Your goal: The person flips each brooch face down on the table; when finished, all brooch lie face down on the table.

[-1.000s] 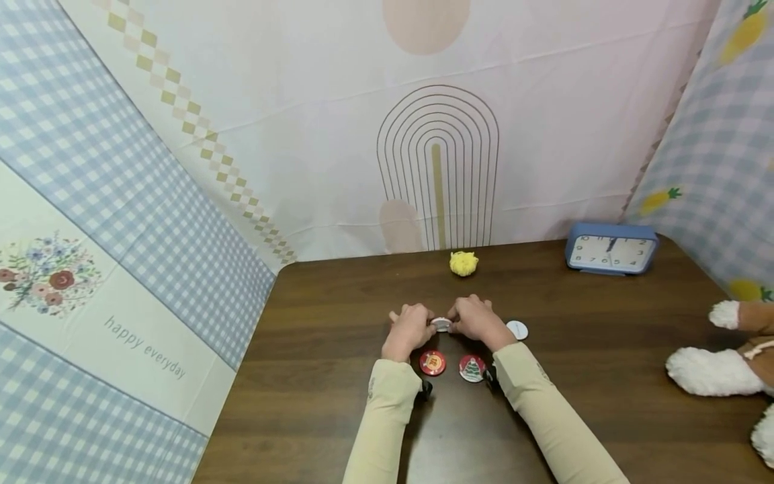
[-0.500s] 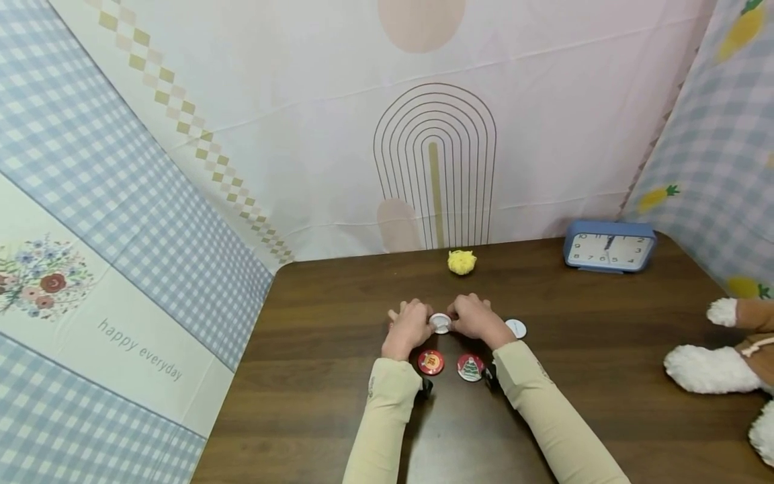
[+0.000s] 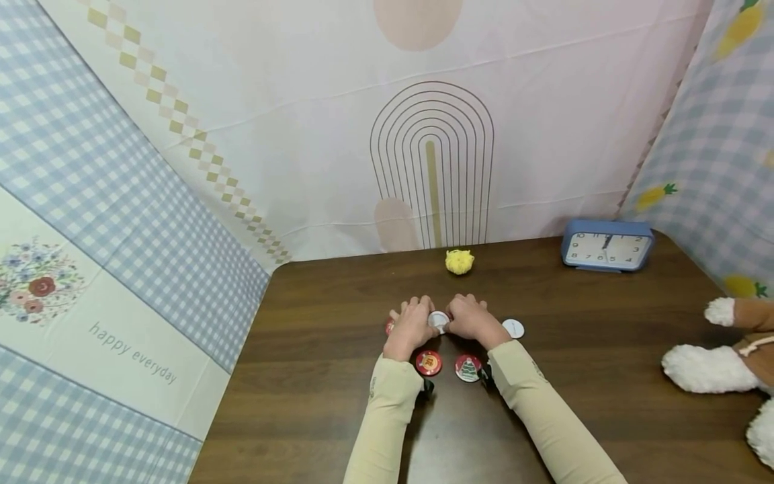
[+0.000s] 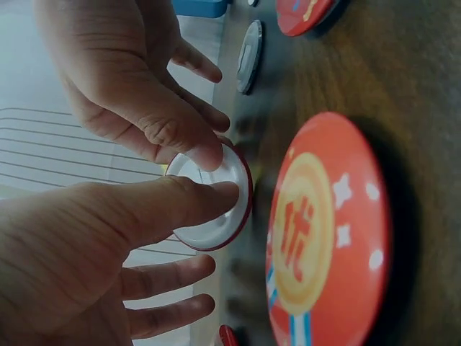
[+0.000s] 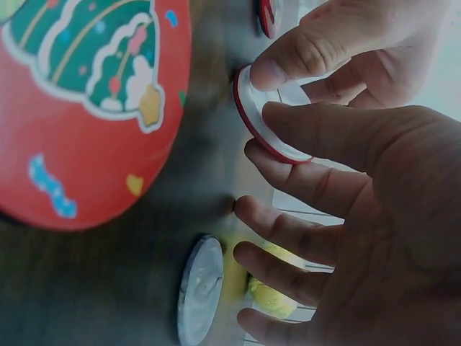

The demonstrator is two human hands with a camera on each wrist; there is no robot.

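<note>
Between both hands a round button badge [image 3: 438,321] is held, its white pin back facing me and its rim red. My left hand [image 3: 411,327] pinches its left side, thumb across the white back [image 4: 205,234]. The right hand [image 3: 474,319] pinches the opposite side, its thumb also on the back and the other fingers spread. Nearer me lie two face-up red badges, one with a yellow disc [image 3: 428,363], one with a Christmas tree [image 3: 468,368]. A white-backed badge [image 3: 513,329] lies right of the right hand. Another red badge [image 3: 390,327] is partly hidden by the left hand.
A fluffy yellow ball [image 3: 459,262] sits at the back of the wooden table [image 3: 302,376]. A blue clock [image 3: 607,246] stands at the back right. Part of a plush toy [image 3: 713,370] reaches in from the right. Patterned cloth hangs behind and on both sides.
The badge in the hands has tipped from nearly edge-on until its white back faces the head camera. Both hands have stayed on it. The head view has shifted slightly.
</note>
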